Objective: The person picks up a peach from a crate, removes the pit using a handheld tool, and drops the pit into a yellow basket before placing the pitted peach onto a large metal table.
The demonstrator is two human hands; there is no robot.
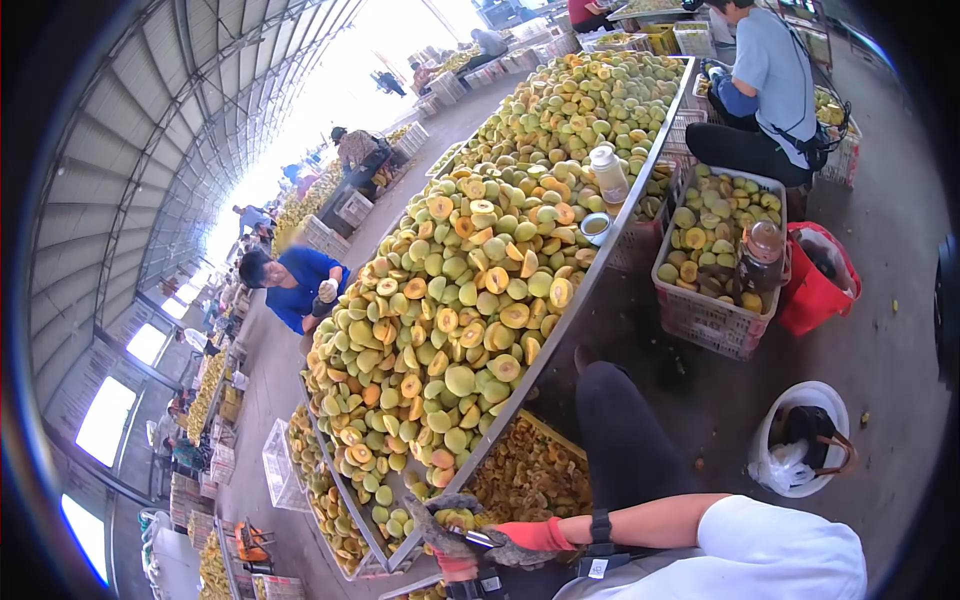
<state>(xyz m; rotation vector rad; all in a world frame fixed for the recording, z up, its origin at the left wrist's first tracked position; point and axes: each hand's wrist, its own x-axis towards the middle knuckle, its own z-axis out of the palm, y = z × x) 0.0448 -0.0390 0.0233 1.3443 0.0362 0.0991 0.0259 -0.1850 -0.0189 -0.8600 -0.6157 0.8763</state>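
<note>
My left hand (440, 525), in a dark grey glove with a red cuff, is closed around a yellow-green peach (463, 518) at the bottom of the view. Just beside it, my right hand (525, 540) wears a grey and red glove and grips a small knife (480, 538). The knife's shiny blade lies close to the peach; its handle is hidden in the glove. Beyond both hands, a metal-edged table (560, 335) carries a large heap of peaches (455, 330), many cut into halves with orange flesh showing.
Below the table edge sits a crate of brownish fruit pieces (530, 470). To the right are a peach-filled crate (715, 325) with a brown jar, a red bag (820, 280) and a white bucket (795, 440). A bottle (608, 175) and cup (595, 228) stand on the table. Other people work nearby.
</note>
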